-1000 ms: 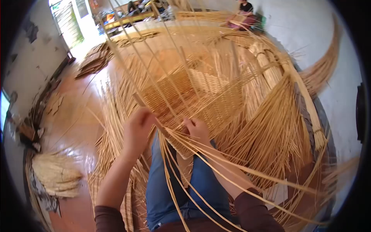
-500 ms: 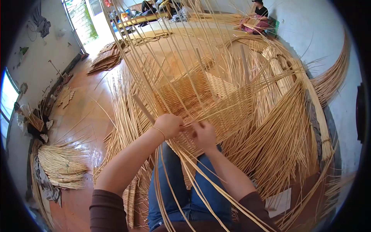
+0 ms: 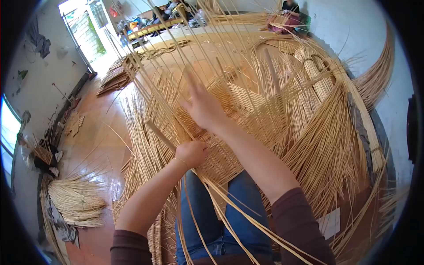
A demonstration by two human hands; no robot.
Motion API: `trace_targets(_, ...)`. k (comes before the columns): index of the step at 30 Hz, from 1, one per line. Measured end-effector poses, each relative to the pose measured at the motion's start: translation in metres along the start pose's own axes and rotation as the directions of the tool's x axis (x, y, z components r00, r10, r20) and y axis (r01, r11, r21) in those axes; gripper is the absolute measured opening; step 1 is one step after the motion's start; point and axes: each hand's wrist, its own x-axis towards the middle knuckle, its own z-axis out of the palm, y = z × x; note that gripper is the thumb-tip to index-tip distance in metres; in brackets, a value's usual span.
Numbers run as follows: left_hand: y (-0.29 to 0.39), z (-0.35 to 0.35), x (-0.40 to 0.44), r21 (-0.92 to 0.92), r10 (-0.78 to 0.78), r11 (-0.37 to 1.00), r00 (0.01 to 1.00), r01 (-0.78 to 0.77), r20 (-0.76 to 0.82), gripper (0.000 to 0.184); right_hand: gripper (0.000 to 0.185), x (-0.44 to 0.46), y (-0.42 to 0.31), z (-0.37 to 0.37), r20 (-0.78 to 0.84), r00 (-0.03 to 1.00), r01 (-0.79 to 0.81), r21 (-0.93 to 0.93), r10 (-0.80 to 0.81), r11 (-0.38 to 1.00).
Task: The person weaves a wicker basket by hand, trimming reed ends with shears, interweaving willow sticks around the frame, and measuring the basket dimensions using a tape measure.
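Observation:
A partly woven wicker basket [image 3: 269, 119] sits before my knees, its inside facing up. Tall upright willow rods [image 3: 176, 44] rise from its left and far sides. My left hand [image 3: 192, 153] is closed on the near left edge of the basket, where weaving strands meet; its fingertips are partly hidden. Above the basket, my right hand [image 3: 204, 106] is raised among the upright rods, fingers stretched upward and thumb apart, a little blurred. Long loose strands [image 3: 229, 225] trail from the near edge over my jeans. A thick wooden stick [image 3: 160, 134] stands just beyond my left hand.
Loose willow bundles [image 3: 322, 137] lie along the right side, with more rods [image 3: 141, 132] on the left. A tied bundle [image 3: 75, 198] rests on the floor at lower left. Woven panels [image 3: 115, 75] are stacked near the doorway. Another person [image 3: 287, 15] sits at the far right.
My right hand has left the basket's near edge and risen up and left among the rods, its fingers now stretched. The left hand stays at the edge. The view has shifted slightly.

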Motion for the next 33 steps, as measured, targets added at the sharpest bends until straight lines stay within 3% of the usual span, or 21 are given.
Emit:
trace_targets(2,0.001,-0.003,-0.005,0.006,-0.013,1.000,0.999,0.013,-0.044,0.032,0.050,-0.008,0.009,-0.031,-0.088,0.980,-0.153,0.225,0.176,0.962)
trace_targets(3,0.008,-0.008,-0.010,0.014,-0.032,0.999,0.996,0.033,-0.080,0.025,0.047,-0.025,0.035,-0.026,-0.356,0.935,0.009,0.063,0.014,0.998)
trace_targets(4,0.015,-0.012,-0.012,0.020,-0.014,1.000,0.997,0.015,-0.077,0.025,0.046,-0.044,0.061,-0.027,-0.381,0.925,0.005,-0.033,-0.017,0.999)
trace_targets(6,0.027,-0.016,-0.013,0.254,0.024,0.967,0.999,-0.029,0.025,0.020,0.046,-0.073,0.085,-0.034,-0.408,0.911,-0.005,-0.138,-0.053,0.990)
trace_targets(8,0.049,-0.019,-0.013,0.335,0.036,0.942,0.999,-0.032,-0.008,0.014,0.046,-0.097,0.092,-0.041,-0.336,0.939,-0.079,-0.003,0.073,0.997)
trace_targets(10,0.075,-0.042,-0.007,0.399,0.123,0.906,0.990,-0.142,0.073,0.015,0.046,-0.102,0.098,-0.048,-0.317,0.939,-0.124,0.057,0.135,0.991)
trace_targets(11,0.082,-0.046,-0.001,0.201,0.136,0.973,0.986,-0.115,-0.097,0.016,0.046,-0.102,0.101,-0.047,-0.282,0.938,-0.172,0.134,0.204,0.976)
trace_targets(12,0.079,-0.041,0.012,0.204,0.132,0.973,0.986,-0.109,-0.103,0.016,0.046,-0.101,0.107,-0.049,-0.243,0.939,-0.228,0.095,0.244,0.969)
trace_targets(14,0.067,-0.014,0.055,-0.172,0.133,0.974,0.988,-0.145,-0.080,0.018,0.047,-0.096,0.110,-0.052,-0.209,0.944,-0.235,0.113,0.254,0.965)
trace_targets(16,0.061,-0.003,0.068,-0.193,0.236,0.949,0.967,-0.250,-0.092,0.022,0.047,-0.088,0.114,-0.058,-0.127,0.957,-0.249,0.088,0.259,0.964)
trace_targets(18,0.063,0.011,0.071,-0.534,-0.053,0.845,0.989,-0.028,-0.136,0.027,0.046,-0.067,0.108,-0.065,0.031,0.969,-0.246,-0.028,0.246,0.969)
trace_targets(19,0.065,0.005,0.070,-0.588,-0.083,0.808,0.995,0.035,-0.055,0.031,0.045,-0.048,0.074,-0.080,0.185,0.919,-0.344,-0.060,0.350,0.937)
trace_targets(20,0.066,0.002,0.067,-0.582,-0.081,0.812,0.995,0.037,-0.050,0.031,0.048,-0.033,0.100,-0.050,-0.024,1.000,0.012,-0.165,-0.016,0.986)
trace_targets(21,0.069,-0.001,0.066,-0.610,-0.103,0.791,0.993,0.044,-0.062,0.029,0.051,-0.021,0.124,-0.021,-0.180,0.897,0.330,-0.335,-0.404,0.883)
trace_targets(22,0.070,-0.003,0.065,-0.636,-0.121,0.770,0.990,0.048,-0.072,0.026,0.051,-0.007,0.121,-0.015,-0.190,0.897,0.321,-0.337,-0.398,0.885)
trace_targets(25,0.059,0.013,0.073,-0.469,-0.040,0.881,0.978,-0.062,-0.205,0.031,0.053,0.010,0.114,-0.029,-0.136,0.959,0.199,-0.304,-0.250,0.931)
trace_targets(26,0.055,0.014,0.073,-0.333,0.057,0.934,0.974,-0.130,-0.219,0.030,0.054,0.005,0.101,-0.053,-0.201,0.980,-0.014,-0.075,-0.001,0.997)
trace_targets(27,0.055,0.012,0.073,-0.331,0.071,0.933,0.974,-0.141,-0.214,0.030,0.056,-0.003,0.098,-0.070,-0.208,0.944,-0.222,0.168,0.255,0.960)
trace_targets(29,0.060,0.003,0.067,-0.337,0.026,0.940,0.996,-0.054,-0.085,0.028,0.058,-0.034,0.127,-0.087,-0.214,0.887,-0.363,0.227,0.410,0.904)
trace_targets(31,0.071,-0.011,0.065,-0.208,0.060,0.975,0.995,-0.076,-0.083,0.024,0.061,-0.064,0.161,-0.089,-0.228,0.774,-0.419,0.515,0.591,0.748)
trace_targets(33,0.090,-0.030,0.070,0.347,0.115,0.927,0.989,-0.142,0.095,0.023,0.058,-0.075,0.168,-0.091,-0.142,0.728,-0.405,0.701,0.671,0.587)
